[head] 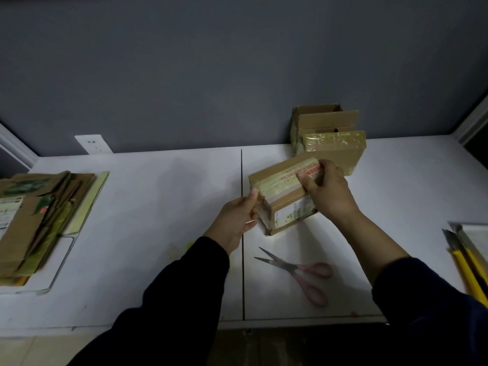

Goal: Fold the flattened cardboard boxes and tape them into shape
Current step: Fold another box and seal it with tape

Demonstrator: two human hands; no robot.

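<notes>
A small folded cardboard box [281, 191] with tape along its top seam sits on the white table [148, 207], just right of the table's centre seam. My left hand [237, 220] holds the box's near left end, thumb up on the top corner. My right hand [327, 191] grips the far right end, fingers curled over the taped top. A stack of flattened cardboard boxes [39, 217] lies at the table's left edge.
Two more boxes stand behind at the wall: one open-topped [322, 120] and one taped [340, 146] leaning in front of it. Pink-handled scissors [298, 273] lie open near the front edge. Yellow utility knives [467, 260] and a white tray sit at far right.
</notes>
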